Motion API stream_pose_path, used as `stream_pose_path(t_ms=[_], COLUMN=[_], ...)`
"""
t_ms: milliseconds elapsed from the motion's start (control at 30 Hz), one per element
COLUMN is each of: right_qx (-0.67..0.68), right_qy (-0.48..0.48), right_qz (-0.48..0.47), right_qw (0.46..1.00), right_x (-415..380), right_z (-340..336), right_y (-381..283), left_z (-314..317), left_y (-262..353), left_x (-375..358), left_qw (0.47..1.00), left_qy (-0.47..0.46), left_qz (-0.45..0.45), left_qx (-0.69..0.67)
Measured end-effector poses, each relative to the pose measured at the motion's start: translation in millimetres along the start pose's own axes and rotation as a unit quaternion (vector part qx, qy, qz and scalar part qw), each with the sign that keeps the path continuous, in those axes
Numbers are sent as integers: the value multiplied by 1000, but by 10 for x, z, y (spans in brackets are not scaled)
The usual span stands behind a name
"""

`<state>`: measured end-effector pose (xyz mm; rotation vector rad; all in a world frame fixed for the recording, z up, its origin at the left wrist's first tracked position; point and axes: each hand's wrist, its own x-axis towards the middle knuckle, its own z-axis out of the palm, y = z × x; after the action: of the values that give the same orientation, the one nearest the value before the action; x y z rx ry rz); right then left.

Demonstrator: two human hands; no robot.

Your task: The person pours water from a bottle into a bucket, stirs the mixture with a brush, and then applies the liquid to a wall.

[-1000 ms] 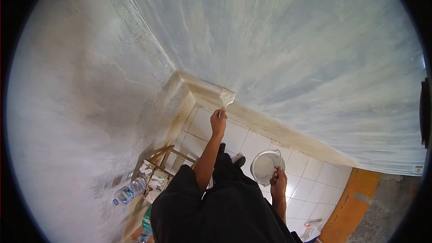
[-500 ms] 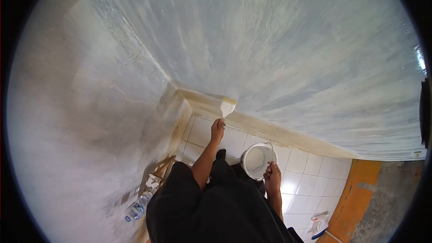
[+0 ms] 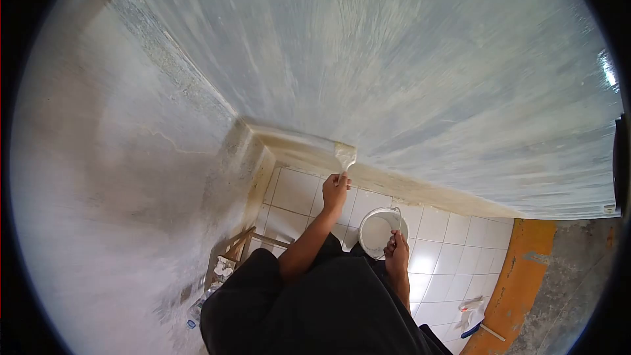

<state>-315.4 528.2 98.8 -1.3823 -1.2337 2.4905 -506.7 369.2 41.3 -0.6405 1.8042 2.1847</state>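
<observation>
My left hand (image 3: 336,192) is wrapped round the handle of a wide paintbrush (image 3: 345,154), whose pale bristles meet the lower part of the wall (image 3: 394,79) above the yellowish bottom band. On the right, my right hand (image 3: 396,250) grips the thin wire handle (image 3: 399,218) of a white bucket (image 3: 363,239). Pale liquid (image 3: 378,233) shows inside the bucket, which is close to my legs over the tiled floor.
A wooden stool or rack (image 3: 242,244) with crumpled white material (image 3: 223,267) stands by the left wall (image 3: 98,190). A plastic bottle lies partly hidden there. White tiles (image 3: 430,254) reach an orange strip (image 3: 524,263); a plastic bag (image 3: 470,312) and blue-headed tool (image 3: 471,331) lie nearby.
The view has shifted a little. My left hand and the brush have moved right along the wall and slightly down. My right hand still holds the bucket's handle.
</observation>
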Motion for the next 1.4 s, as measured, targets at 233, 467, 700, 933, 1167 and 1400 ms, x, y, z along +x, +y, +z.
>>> stream_pose_path(t_ms=[233,467,700,933,1167,1400], right_qx=[-17,7,32,54,53,15], right_qy=[-44,-45,-35,-1,-13,-66], right_qz=[-7,-44,-24,-25,-16,-13], right_qw=[999,998,999,998,998,998], right_x=[222,227,143,63,207,399], right_z=[-167,-179,-212,-286,-374,-384], right_y=[-158,-181,-50,66,90,-143], left_z=[212,132,-367,-548,5,453], left_y=[1375,978,-1018,-1316,258,1852], left_x=[-1153,-732,395,726,-25,-1302], left_qw=[986,981,983,986,997,991], left_qy=[-74,-82,-14,25,-34,-80], left_qz=[136,173,125,-66,-7,109], left_qx=[-60,-13,133,149,71,-3])
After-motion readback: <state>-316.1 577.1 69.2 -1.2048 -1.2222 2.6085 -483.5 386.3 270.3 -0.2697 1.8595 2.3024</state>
